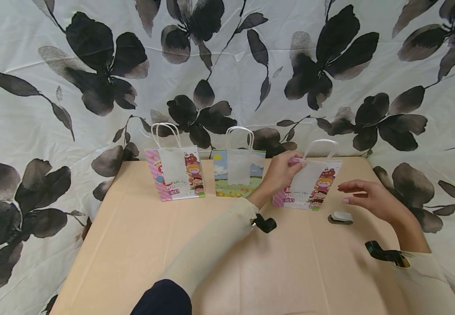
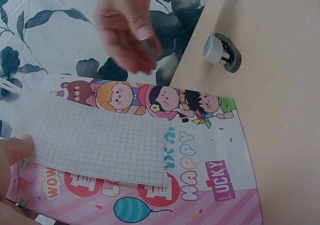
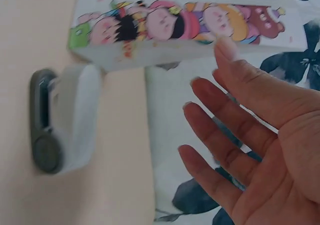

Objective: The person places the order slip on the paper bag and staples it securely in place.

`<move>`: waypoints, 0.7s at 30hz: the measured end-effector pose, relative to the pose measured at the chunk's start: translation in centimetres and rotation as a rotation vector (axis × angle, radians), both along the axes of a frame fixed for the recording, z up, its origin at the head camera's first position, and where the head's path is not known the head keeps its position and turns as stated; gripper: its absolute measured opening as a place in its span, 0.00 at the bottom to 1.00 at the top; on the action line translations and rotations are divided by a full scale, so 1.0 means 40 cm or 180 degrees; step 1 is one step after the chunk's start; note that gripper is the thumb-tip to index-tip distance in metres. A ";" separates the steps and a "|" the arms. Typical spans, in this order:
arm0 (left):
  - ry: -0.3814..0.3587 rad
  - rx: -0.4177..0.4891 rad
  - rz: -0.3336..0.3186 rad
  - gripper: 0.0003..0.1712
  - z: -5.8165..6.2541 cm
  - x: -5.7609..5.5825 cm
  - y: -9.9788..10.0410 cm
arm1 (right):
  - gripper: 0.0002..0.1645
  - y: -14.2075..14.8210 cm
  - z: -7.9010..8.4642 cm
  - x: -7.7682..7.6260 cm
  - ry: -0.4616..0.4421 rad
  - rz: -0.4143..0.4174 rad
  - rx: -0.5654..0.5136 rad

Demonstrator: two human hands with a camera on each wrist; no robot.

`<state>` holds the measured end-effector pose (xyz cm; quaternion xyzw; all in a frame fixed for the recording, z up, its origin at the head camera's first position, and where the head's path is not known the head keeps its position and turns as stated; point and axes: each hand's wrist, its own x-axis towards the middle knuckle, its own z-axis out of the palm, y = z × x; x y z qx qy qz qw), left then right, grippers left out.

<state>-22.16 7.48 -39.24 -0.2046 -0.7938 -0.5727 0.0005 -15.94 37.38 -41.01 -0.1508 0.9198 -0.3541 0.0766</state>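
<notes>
My left hand (image 1: 279, 174) pinches the top edge of the right-hand paper gift bag (image 1: 322, 186), which has white twisted handles and a cartoon-figure print. Its thumb lies on a slip of grid paper (image 2: 100, 140) that hangs over the bag's front, as the left wrist view shows. Right of this bag my right hand (image 1: 373, 199) hovers with its fingers apart and nothing in them. Below that hand a small white and grey stapler (image 1: 341, 218) rests on the table.
A matching pink-striped gift bag (image 1: 156, 175) stands at the left and a meadow-print bag (image 1: 221, 186) in the middle, each with a paper slip over its front. The tan table (image 1: 133, 258) ends at a floral cloth (image 1: 259, 78) behind.
</notes>
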 end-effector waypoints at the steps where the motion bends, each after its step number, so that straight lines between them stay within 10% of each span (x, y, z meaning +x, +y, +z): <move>1: -0.0009 0.0005 0.0003 0.10 0.001 0.001 0.000 | 0.22 0.005 -0.007 0.003 -0.0023 0.0017 0.0025; 21: 0.0015 -0.0020 -0.0069 0.12 -0.004 -0.002 -0.003 | 0.22 0.075 -0.121 0.047 -0.0665 0.0276 -0.0291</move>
